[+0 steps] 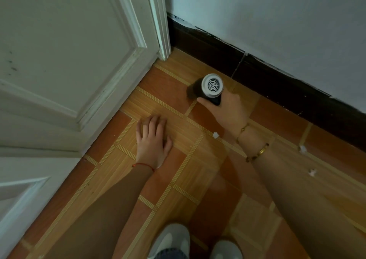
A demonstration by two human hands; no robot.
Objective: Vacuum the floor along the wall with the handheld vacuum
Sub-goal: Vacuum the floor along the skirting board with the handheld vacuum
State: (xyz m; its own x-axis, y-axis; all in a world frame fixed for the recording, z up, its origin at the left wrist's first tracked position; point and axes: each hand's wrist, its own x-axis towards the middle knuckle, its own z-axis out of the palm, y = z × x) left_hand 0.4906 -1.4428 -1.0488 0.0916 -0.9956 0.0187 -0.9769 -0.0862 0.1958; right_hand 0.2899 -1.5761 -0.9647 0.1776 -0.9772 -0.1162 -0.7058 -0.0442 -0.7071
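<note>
My right hand (227,108) grips a black handheld vacuum (212,86) with a white round vent grille at its rear, facing me. Its nozzle points down at the tiled floor (178,140), close to the dark baseboard (277,84) under the pale wall (277,21). The nozzle tip is hidden behind the body. My left hand (153,140) lies flat on the floor, fingers spread a little, holding nothing. Small white scraps lie on the tiles: one (215,135) beside my right wrist, two more (302,149) (312,172) further right.
A white panelled door (69,60) fills the left side, and its frame (162,31) meets the baseboard at the corner. My two pale shoes (170,241) (225,249) show at the bottom edge.
</note>
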